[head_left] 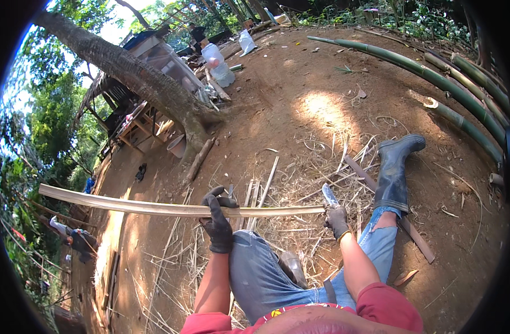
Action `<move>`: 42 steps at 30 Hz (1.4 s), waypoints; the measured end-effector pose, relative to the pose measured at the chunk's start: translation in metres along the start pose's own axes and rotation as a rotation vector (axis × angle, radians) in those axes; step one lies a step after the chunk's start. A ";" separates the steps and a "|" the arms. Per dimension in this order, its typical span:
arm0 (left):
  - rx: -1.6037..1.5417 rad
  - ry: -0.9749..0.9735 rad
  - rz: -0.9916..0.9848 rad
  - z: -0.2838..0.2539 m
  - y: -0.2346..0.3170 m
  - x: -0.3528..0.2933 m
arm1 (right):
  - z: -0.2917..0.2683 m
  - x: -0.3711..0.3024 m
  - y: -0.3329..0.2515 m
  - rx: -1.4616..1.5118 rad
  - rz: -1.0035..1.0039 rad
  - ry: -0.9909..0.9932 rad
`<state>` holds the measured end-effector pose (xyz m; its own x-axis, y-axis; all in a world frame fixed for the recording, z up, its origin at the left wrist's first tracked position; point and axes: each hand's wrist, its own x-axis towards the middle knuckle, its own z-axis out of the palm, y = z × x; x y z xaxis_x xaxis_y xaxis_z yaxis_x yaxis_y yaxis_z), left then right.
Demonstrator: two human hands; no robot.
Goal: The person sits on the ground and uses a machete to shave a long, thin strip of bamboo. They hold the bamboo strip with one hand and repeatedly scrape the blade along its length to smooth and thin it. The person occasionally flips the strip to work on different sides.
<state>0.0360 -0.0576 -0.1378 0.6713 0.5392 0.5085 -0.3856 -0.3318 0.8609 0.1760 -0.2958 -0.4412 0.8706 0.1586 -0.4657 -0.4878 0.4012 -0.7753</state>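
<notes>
A long, pale bamboo strip (138, 207) reaches from the far left across my left knee to my right hand. Wrapped round it near its middle is my left hand (217, 222), in a dark glove, its fingers closed. My right hand (337, 218), gloved too, is closed round a knife whose handle is hidden in the fist. The knife's blade (329, 195) points up and away, beside the strip's right end; whether blade and strip touch I cannot tell. Beyond my left knee, several split bamboo pieces (254, 200) lie on the ground.
Thin shavings (299, 234) litter the dirt between my legs. A dark rubber boot (393, 172) is on my outstretched right leg, beside a flat brown slat (419, 242). Green bamboo poles (411, 65) lie at the far right. A leaning tree trunk (138, 75) stands far left, near a hut.
</notes>
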 end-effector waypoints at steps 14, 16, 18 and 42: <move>-0.015 0.041 0.036 0.000 -0.004 -0.001 | 0.014 -0.016 -0.015 -0.144 -0.176 -0.127; -0.021 0.070 0.035 -0.004 -0.007 0.001 | 0.012 -0.019 -0.019 -0.155 -0.162 -0.167; -0.015 0.080 0.034 -0.004 -0.006 0.001 | 0.011 -0.020 -0.021 -0.181 -0.156 -0.177; 0.044 0.122 0.075 -0.001 -0.005 -0.002 | 0.013 -0.021 -0.010 -0.195 -0.164 -0.021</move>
<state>0.0358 -0.0559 -0.1426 0.5591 0.6007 0.5714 -0.4021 -0.4063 0.8205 0.1634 -0.2911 -0.4181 0.9394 0.1247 -0.3194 -0.3410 0.2421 -0.9084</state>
